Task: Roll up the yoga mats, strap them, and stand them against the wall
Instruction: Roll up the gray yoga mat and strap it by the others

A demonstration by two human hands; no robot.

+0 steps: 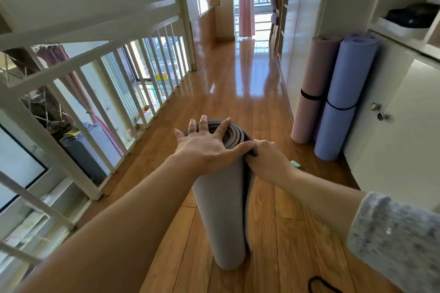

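Observation:
A rolled grey yoga mat (226,216) stands upright on the wooden floor in front of me. My left hand (204,147) lies flat on its top end, fingers spread and straight. My right hand (266,157) grips the mat's loose outer edge near the top right. A pink rolled mat (312,93) and a blue rolled mat (342,102), each with a black strap round it, lean against the white cabinet at the right. A black strap (321,285) lies on the floor at the bottom edge.
A white railing (95,74) runs along the left over a drop to the lower floor. White cabinet doors (392,131) with knobs line the right. A small green object (296,164) lies on the floor behind my right hand. The wooden corridor (238,74) leads to a window.

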